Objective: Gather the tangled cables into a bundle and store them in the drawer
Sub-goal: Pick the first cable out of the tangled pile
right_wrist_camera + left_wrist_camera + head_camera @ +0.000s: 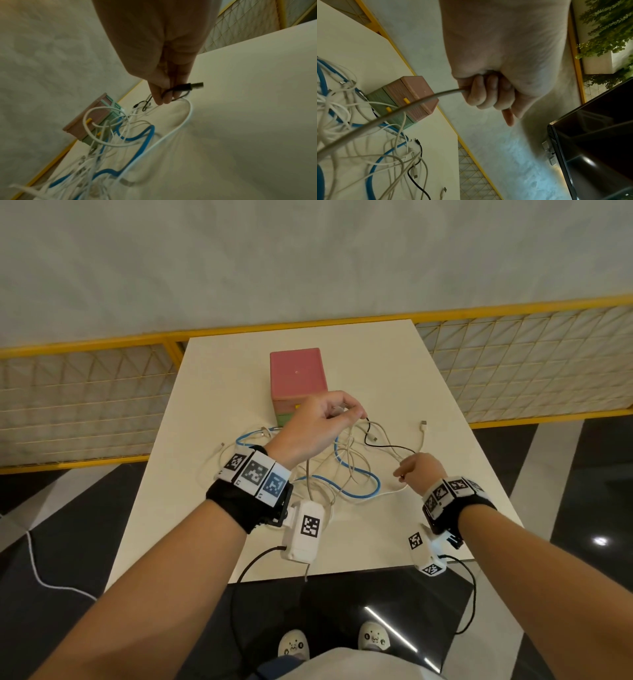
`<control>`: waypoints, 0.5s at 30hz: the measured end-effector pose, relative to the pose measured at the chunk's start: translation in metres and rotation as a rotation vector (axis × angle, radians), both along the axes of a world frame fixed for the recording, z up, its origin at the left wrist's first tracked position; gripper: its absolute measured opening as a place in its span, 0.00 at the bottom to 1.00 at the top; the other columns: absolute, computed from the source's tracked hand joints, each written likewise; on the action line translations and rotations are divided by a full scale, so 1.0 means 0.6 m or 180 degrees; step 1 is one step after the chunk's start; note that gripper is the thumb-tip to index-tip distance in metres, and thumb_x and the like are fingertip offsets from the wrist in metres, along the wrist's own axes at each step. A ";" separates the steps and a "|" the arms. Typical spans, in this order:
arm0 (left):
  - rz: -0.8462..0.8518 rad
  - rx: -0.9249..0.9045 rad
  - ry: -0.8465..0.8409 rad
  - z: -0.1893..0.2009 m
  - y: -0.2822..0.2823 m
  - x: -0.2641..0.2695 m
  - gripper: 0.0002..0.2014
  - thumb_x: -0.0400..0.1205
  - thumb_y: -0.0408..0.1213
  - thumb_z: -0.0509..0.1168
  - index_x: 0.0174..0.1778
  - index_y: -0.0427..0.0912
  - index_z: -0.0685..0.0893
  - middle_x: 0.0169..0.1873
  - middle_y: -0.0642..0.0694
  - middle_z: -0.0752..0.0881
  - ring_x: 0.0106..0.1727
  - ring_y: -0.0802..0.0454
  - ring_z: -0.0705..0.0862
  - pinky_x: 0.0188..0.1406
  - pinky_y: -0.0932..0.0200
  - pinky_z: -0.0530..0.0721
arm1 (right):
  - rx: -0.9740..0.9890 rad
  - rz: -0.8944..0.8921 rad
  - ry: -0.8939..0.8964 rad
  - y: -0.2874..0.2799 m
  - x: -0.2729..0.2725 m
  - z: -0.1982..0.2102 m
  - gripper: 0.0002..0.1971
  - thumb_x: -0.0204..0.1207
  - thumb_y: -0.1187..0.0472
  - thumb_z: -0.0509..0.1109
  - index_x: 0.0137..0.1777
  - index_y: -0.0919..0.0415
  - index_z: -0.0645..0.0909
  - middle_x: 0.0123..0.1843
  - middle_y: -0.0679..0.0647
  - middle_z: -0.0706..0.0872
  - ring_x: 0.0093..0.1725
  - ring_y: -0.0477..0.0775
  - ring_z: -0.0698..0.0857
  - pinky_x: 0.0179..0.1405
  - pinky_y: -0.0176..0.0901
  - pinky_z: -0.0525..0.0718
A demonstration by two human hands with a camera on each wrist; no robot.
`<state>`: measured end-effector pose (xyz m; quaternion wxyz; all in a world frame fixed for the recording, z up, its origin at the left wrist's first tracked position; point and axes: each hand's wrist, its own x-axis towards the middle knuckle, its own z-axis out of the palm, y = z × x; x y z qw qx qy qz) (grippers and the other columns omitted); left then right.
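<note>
A tangle of white, blue and black cables [346, 463] lies spread on the white table [445, 481]. Behind it stands a small pink and green drawer box [296, 374] with yellow knobs, its drawers closed. My left hand [318, 422] is raised in front of the box, fingers curled round a grey-white cable [419, 101] that runs taut down to the pile. My right hand [416, 470] sits at the tangle's right edge and pinches the black cable [178, 89] near its USB plug [197, 85].
A loose white plug end [424, 424] lies to the right of the pile. A yellow-framed mesh fence [513, 354] runs behind the table. Dark glossy floor lies on both sides, with a white cord [37, 570] on it at left.
</note>
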<state>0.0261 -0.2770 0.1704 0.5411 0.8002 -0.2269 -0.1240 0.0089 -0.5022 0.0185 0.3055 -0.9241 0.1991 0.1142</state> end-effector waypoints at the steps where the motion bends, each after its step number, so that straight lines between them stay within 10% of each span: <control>1: -0.0050 -0.0019 0.0001 0.001 0.001 -0.002 0.08 0.87 0.34 0.62 0.51 0.36 0.86 0.29 0.40 0.67 0.16 0.61 0.59 0.17 0.70 0.59 | 0.0049 0.0118 -0.0088 0.003 0.002 0.007 0.11 0.73 0.74 0.68 0.47 0.64 0.90 0.63 0.57 0.85 0.64 0.57 0.81 0.62 0.38 0.76; 9: 0.0154 -0.0252 0.0008 -0.012 0.011 -0.001 0.15 0.88 0.36 0.59 0.40 0.32 0.82 0.24 0.48 0.62 0.20 0.62 0.62 0.26 0.77 0.67 | 0.0433 0.0637 -0.0596 0.053 -0.001 0.063 0.06 0.71 0.60 0.77 0.45 0.61 0.90 0.42 0.54 0.89 0.43 0.53 0.85 0.40 0.37 0.79; 15: 0.0685 -0.0328 0.0052 -0.036 0.024 0.012 0.20 0.90 0.43 0.55 0.40 0.37 0.85 0.27 0.42 0.69 0.30 0.52 0.72 0.40 0.75 0.75 | 0.1602 0.0412 -0.0995 0.086 -0.019 0.095 0.11 0.79 0.58 0.68 0.40 0.64 0.86 0.39 0.56 0.91 0.39 0.48 0.91 0.49 0.45 0.90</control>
